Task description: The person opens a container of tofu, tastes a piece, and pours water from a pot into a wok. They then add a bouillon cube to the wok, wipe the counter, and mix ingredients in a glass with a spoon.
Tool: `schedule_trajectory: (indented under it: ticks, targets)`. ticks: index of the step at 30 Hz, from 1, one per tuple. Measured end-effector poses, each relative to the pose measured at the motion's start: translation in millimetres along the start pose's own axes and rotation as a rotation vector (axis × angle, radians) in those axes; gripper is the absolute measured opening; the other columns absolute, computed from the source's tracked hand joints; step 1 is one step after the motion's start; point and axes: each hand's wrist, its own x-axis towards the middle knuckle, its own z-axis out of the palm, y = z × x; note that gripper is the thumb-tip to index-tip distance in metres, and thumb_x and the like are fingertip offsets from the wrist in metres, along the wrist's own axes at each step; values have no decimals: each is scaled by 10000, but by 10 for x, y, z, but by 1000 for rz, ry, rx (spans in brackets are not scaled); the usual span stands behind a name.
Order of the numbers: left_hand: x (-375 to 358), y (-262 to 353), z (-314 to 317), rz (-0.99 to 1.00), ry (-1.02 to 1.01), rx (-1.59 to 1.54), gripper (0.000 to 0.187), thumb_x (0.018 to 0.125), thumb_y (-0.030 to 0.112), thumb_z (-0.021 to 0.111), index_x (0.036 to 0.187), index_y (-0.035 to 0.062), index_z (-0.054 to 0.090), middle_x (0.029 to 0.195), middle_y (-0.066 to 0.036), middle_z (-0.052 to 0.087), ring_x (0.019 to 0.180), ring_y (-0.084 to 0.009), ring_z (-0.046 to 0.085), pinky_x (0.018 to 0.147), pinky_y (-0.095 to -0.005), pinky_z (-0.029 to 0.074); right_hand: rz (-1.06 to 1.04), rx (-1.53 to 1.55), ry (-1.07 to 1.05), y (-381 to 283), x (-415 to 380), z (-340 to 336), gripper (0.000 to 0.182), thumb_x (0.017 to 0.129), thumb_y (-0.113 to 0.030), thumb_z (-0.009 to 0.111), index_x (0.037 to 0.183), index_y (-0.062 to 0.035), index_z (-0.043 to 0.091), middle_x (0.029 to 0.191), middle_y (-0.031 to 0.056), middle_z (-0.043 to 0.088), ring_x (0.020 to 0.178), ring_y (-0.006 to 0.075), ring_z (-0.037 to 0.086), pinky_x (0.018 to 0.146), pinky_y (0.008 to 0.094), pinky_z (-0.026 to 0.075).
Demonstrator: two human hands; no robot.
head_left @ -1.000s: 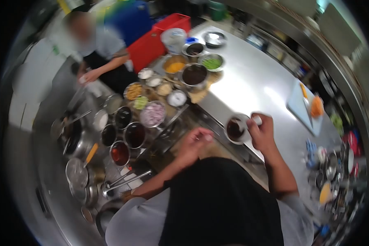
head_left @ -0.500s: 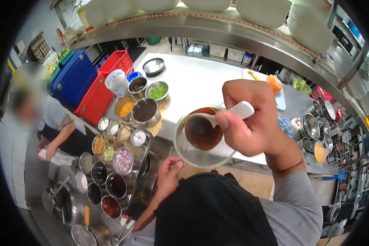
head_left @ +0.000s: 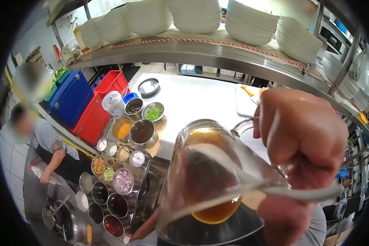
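A glass cup (head_left: 209,180) of brown liquid is held up close to the camera, tilted with its rim toward the viewer. It is gripped by the right hand (head_left: 303,151), which is closed around the handle on the cup's right side; the cup body lies to the left of and just below the fist. A white spoon (head_left: 274,186) is seen across the cup, its handle running to the right under the hand and its bowl end inside the glass. Whether the fingers also pinch the spoon cannot be told.

The left hand is largely hidden behind the cup; only a forearm (head_left: 145,229) is seen low in the frame, and its state cannot be told.

Below and to the left, a steel counter (head_left: 197,98) is seen, with metal bowls of sauces and chopped ingredients (head_left: 125,180) grouped at its left end. A red crate (head_left: 100,106) and a blue box (head_left: 69,98) stand beside them. White bowls (head_left: 192,16) are stacked on the shelf overhead. A co-worker (head_left: 49,147) stands at far left, well apart from the cup.
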Motion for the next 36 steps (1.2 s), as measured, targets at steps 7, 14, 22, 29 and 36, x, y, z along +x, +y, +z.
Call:
schedule_trajectory:
  ticks: [7,14,22,29,36]
  targets:
    - [-9,145,30,102,-141,48,261,1023,194,639,1203,5,643,1128,-91,669,1055,-204,614,959,-357,475,-289,175,-840,274,362,-778,656,897,-625,694,548,-145,414,548,-42,471,466,186,472,548,378,417]
    - [74,-390,-4,149,-37,172,272,1028,214,640,1212,14,643,1140,-97,671,1114,-202,614,1003,-348,468,-252,75,-962,53,391,-943,559,917,-577,703,534,-209,529,596,-77,618,532,169,591,667,423,517]
    - [66,-197,21,83,-78,247,221,982,149,590,1132,-10,621,970,-75,669,925,-194,626,880,-362,517,-285,28,-828,-2,366,-1053,505,905,-561,725,576,-202,593,620,-62,633,581,185,596,668,412,510]
    - [90,-259,129,91,-30,191,235,1006,162,575,1160,-9,618,990,-98,676,912,-177,620,847,-366,514,-289,124,-409,90,181,-945,463,900,-537,753,615,-194,624,656,-41,637,643,192,602,661,383,510]
    - [7,-129,376,216,73,65,245,1012,171,572,1174,-5,626,998,-87,688,907,-172,621,838,-364,517,-428,30,-873,136,560,-1182,465,912,-534,731,618,-187,633,649,-52,640,632,186,603,653,391,519]
